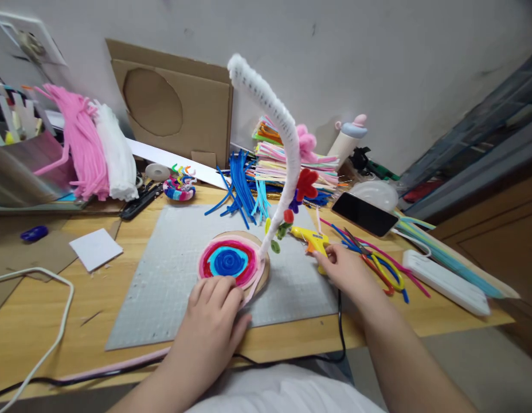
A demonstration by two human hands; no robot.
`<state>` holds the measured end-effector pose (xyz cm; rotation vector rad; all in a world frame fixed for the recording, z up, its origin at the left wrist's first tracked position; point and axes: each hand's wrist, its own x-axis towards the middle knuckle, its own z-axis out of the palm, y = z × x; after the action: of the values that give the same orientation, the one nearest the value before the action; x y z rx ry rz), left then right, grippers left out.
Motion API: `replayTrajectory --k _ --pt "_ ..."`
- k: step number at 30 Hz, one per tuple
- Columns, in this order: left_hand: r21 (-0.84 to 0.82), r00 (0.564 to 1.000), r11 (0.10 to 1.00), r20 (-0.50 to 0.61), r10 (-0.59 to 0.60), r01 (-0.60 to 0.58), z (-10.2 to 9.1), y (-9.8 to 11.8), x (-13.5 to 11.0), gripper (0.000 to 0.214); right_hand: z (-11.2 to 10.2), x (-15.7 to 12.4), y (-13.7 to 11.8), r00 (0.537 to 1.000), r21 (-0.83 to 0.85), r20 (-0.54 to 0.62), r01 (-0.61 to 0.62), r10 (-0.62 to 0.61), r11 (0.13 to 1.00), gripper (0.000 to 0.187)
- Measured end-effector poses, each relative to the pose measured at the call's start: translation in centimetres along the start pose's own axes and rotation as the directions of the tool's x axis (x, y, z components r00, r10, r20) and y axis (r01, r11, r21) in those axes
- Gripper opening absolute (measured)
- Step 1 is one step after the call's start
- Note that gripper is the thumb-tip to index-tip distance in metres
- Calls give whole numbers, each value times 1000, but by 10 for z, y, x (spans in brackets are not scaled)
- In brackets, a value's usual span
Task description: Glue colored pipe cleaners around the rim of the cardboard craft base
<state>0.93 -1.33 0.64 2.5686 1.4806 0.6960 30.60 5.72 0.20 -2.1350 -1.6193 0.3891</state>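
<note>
A round cardboard disc (pixel 262 279) lies on the grey cutting mat, covered with a coil of chenille stems (pixel 228 261) in blue, light blue, red and pink. From its right side rises a curved white chenille-wrapped stem (pixel 292 149), with a red flower (pixel 308 183), a pink flower (pixel 306 142) and small green leaves beside it. My left hand (pixel 216 315) rests its fingers on the disc's near edge, thumb apart. A loose pale pink strip (pixel 252 287) hangs near that thumb. My right hand (pixel 345 268) is closed around the handle of a yellow glue gun (pixel 311 238), whose nozzle points left.
Scissors (pixel 359 243) and coloured stems lie right of my right hand, near a phone (pixel 364 214) and a white power strip (pixel 446 281). Stem bundles (pixel 244 186) and a cardboard sheet (pixel 201 115) stand at the back. A black cord (pixel 341 327) crosses the front edge.
</note>
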Motion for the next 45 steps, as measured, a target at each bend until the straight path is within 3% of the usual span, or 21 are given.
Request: replayTrajectory --k 5,9,11,12,14,16,17,19,23,26,30,35,39,45 --pt "12 998 998 -18 54 -54 6 2 3 15 6 8 8 994 80 30 -103 101 991 18" --pt "33 994 995 -62 95 -93 11 1 3 21 -8 -4 4 992 270 28 -129 126 954 23" --pt "33 989 992 -79 122 -119 12 0 2 26 -19 -16 0 992 429 84 -125 99 895 25" --pt "32 988 991 -81 131 -129 12 0 1 28 -24 -23 -2 988 541 133 -137 77 830 25" --pt "32 987 990 -76 142 -140 11 -1 0 31 -30 -36 -5 967 780 255 -214 14 589 27" --pt "36 987 989 -70 145 -143 11 -1 -2 34 -33 -46 -7 943 893 329 -293 -53 341 29" --pt "34 987 989 -66 147 -146 11 -2 -3 35 -33 -49 -7 940 908 333 -301 -67 290 30" --pt "23 987 989 -62 145 -144 11 -2 -5 34 -33 -55 -6 950 902 306 -267 -64 339 33" --pt "4 989 991 -66 135 -135 11 -2 -4 31 -34 -65 -13 939 647 332 -157 -90 746 33" --pt "2 986 989 -81 144 -145 9 -2 -2 31 -35 -73 -26 926 427 353 -31 -135 904 34" --pt "-22 984 988 -102 147 -150 9 -2 -1 31 -32 -75 -40 935 304 287 120 -210 945 31" --pt "-39 988 992 -96 119 -124 13 -3 -4 31 -27 -66 -48 850 325 364 268 -382 907 26" --pt "-43 989 994 -109 96 -102 16 -2 -7 31 -23 -62 -53 813 347 384 312 -437 885 28" --pt "-12 991 998 -124 57 -59 18 -1 -7 17 -26 -60 -55 807 302 412 317 -423 899 29"
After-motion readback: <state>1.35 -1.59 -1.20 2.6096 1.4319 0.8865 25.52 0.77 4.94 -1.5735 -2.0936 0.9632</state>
